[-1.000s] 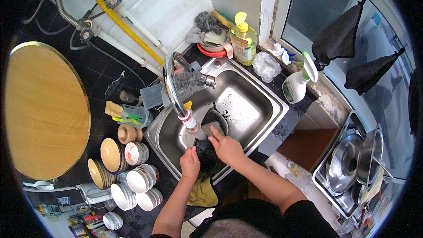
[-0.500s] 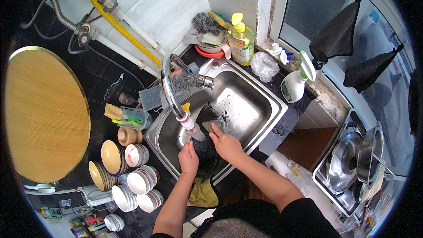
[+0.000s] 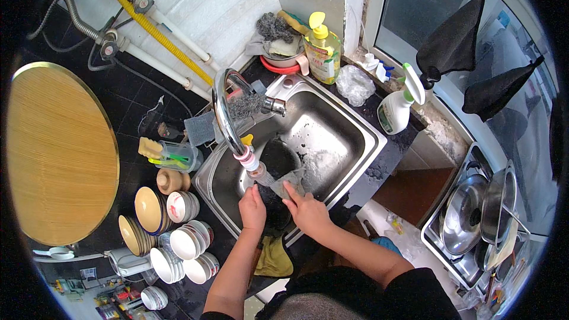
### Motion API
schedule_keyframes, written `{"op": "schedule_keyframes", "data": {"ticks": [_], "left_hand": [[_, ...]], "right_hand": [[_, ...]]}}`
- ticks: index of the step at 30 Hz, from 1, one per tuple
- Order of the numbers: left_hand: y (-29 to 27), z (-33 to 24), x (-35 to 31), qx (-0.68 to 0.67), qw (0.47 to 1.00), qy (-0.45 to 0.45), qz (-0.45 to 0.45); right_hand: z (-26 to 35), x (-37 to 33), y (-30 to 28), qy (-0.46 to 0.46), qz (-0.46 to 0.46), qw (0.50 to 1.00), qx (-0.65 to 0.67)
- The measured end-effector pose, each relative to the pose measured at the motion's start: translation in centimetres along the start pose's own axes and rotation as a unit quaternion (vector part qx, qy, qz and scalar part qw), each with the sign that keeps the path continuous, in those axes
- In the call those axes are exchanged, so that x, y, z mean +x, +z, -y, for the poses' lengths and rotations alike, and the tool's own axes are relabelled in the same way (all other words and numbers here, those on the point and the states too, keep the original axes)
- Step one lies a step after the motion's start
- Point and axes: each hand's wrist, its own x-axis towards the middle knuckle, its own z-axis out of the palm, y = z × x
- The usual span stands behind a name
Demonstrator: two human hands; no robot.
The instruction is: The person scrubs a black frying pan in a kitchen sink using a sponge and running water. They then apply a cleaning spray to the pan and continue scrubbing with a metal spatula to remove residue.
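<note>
Over the near part of the steel sink (image 3: 341, 160), both my hands work beneath a curved chrome tap (image 3: 222, 109), and water runs from its end. My left hand (image 3: 253, 208) is closed, its fingers pinched at the edge of a black object (image 3: 278, 157) whose kind I cannot make out. My right hand (image 3: 308, 212) grips a wet grey cloth (image 3: 291, 181) and holds it against that object, its index finger stretched along the cloth. Water and the hands hide part of the black object. Dark specks lie on the sink floor.
Left of the sink stand stacked bowls (image 3: 186, 243), plates (image 3: 148, 207) and a clear container (image 3: 178, 155). Behind are a yellow soap bottle (image 3: 323, 56) and a spray bottle (image 3: 396, 109). Lidded pans (image 3: 465, 216) sit at right. A yellow-green cloth (image 3: 274, 258) hangs at the front edge.
The grey cloth has spread out wider under the running water, and my right hand has shifted slightly toward me. My left hand stays nearly in place.
</note>
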Motion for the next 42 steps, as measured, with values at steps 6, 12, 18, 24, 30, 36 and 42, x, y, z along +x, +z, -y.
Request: {"op": "schedule_keyframes", "data": {"ticks": [6, 12, 18, 24, 30, 36, 42], "left_hand": [[1.0, -2.1, 0.7, -0.010, 1.000, -0.002, 0.023], [1.3, -2.1, 0.5, -0.030, 0.998, 0.026, 0.057], [1.9, -1.2, 1.2, -0.049, 0.998, 0.009, 0.029], [1.7, -0.2, 1.4, -0.059, 0.998, 0.003, 0.036], [2.2, 0.3, 1.3, -0.059, 0.997, 0.037, 0.025], [1.1, -0.7, 2.3, -0.072, 0.993, 0.039, 0.079], [2.1, -1.6, 3.5, -0.158, 0.985, 0.030, 0.070]], "right_hand": [[-1.6, 4.1, 1.1, 0.056, -0.060, 0.995, 0.056], [0.1, -0.8, -0.8, 0.019, 0.007, 0.999, 0.035], [-1.3, 3.9, -0.2, 0.089, -0.035, 0.995, 0.033], [0.3, -0.1, -1.0, 0.019, 0.035, 0.999, 0.022], [-0.9, 4.9, 0.3, 0.068, -0.058, 0.996, 0.021], [0.9, 1.5, -0.8, 0.004, -0.009, 1.000, -0.010], [-0.6, 5.6, -0.9, 0.025, -0.071, 0.997, -0.017]]}}
